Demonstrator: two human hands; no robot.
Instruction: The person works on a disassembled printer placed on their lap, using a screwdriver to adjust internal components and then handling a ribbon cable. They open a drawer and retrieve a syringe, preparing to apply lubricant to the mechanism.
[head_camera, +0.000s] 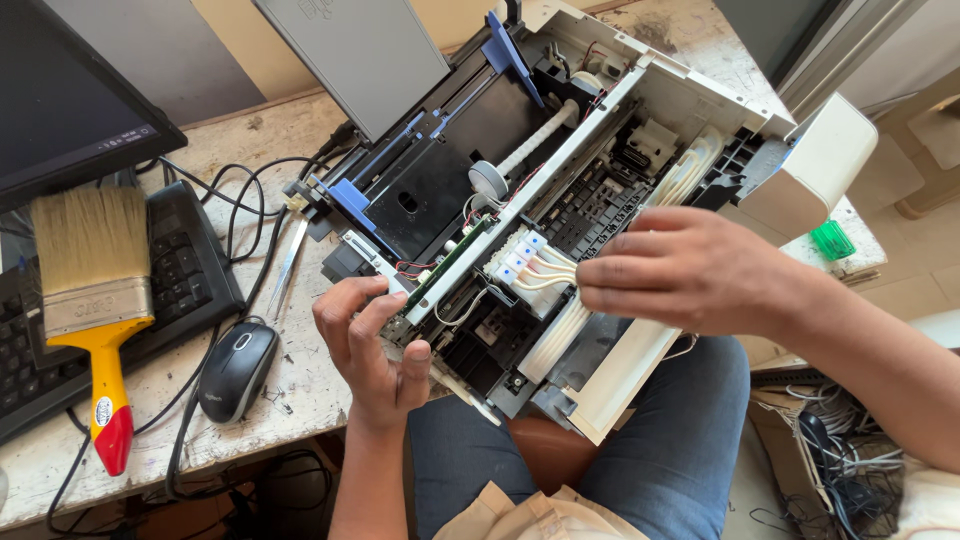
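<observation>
One opened printer (560, 190), its cover off, lay tilted across the edge of a worn white table (290, 390) and over the person's lap. Its dark tray held a white roller (535, 140), blue plastic guides (352, 200) and a block of ink cartridges (520, 260) with small blue tabs, from which a band of pale tubes (560, 330) ran down. A grey panel (360, 50) stood up at the back.

The left hand (375, 345) gripped the printer's near left corner, thumb and fingers pinching the end of a metal rail (370, 255). The right hand (675, 270) rested over the middle of the printer, fingers extended flat and together with their tips on the tubes beside the cartridges; whether it pinched a tube could not be told.

On the table there was one paintbrush (90, 300) with a yellow and red handle carrying a small round sticker, lying on one black keyboard (180, 270). One black mouse (237, 370) sat just beside it, and one monitor (70, 100) stood behind. One small green cap (832, 240) lay at the right edge. A box of tangled cables (840, 450) sat on the floor.
</observation>
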